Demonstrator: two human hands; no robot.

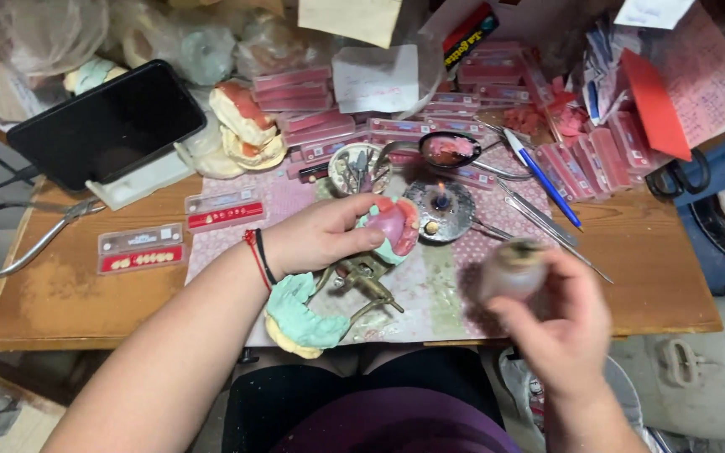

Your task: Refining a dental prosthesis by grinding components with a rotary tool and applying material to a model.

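Left hand (316, 235) has its grip clamped on a pink-and-green denture cast (394, 228), held on the brass articulator (362, 281) just below the fingers. Right hand (560, 323) is blurred, grip closed round a small pale bottle (512, 270), well right of the cast. Beyond the cast, a little burner (440, 201) shows a flame on the desk (60, 289). A second green cast (304, 315) lies under the left wrist.

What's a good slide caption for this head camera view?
Left hand holds a pink wax denture model; right hand holds a small bottle.
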